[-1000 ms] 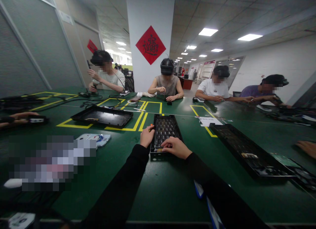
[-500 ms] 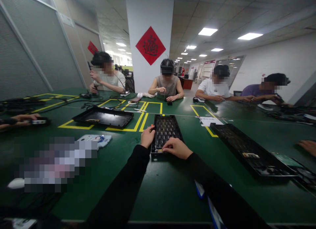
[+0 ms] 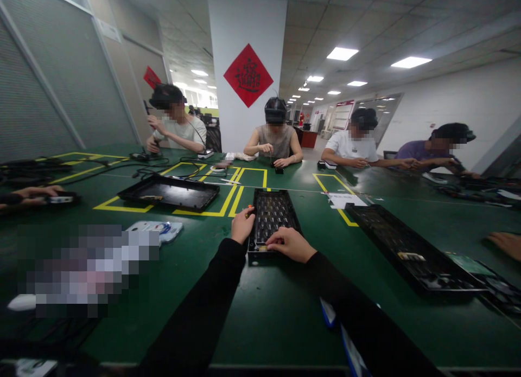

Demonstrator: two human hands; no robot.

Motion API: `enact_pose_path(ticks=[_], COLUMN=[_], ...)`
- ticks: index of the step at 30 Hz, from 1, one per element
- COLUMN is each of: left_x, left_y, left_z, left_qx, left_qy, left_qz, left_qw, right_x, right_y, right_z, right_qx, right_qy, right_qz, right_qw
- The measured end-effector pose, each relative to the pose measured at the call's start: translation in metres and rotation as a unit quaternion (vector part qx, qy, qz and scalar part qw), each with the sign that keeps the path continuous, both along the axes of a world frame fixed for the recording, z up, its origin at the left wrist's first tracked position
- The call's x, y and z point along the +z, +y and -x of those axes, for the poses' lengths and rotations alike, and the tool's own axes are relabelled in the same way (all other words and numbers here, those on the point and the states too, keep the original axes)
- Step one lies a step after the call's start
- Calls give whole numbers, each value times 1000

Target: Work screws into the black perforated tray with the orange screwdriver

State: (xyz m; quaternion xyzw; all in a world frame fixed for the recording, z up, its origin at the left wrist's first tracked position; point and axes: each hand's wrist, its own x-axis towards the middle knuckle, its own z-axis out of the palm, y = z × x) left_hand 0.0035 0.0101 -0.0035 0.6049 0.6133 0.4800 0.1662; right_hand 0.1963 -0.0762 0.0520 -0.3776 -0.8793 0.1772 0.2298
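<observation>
- 1 black casing lies lengthwise before us on the green table, its inside facing up and showing rows of small glinting shapes.
- Our left hand rests against the casing's left wall with its fingers curled; 1 small orange-tipped item shows at its fingertips, and we cannot tell whether it is gripped.
- Our right hand reaches over the casing's near right corner, thumb and fingers drawn together beside 1 small yellowish piece inside the near end; we cannot tell whether they pinch it.
- Left of the casing and apart from it, we see 1 wide black tray, with yellow tape lines between the 2.
- Farther left of the casing, 1 co-worker's hand lies on 1 small black device.
- Right of the casing, well apart, we see 1 long black housing lying aslant, and 1 white sheet near its far end.
- Beyond the casing, 4 co-workers sit across from us, and 1 red diamond poster hangs on the white pillar behind them.
</observation>
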Motion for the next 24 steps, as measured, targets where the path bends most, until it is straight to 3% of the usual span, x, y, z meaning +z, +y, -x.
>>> enact_pose_path(ticks=[24], left_x=[-5], left_y=[3], left_z=[1], left_qx=[2], left_qy=[-1], left_qz=[-7], left_qw=[1000], right_x=[-2], right_y=[1], right_z=[0], right_qx=[3], right_qy=[-3], right_qz=[-14], right_qw=[1000])
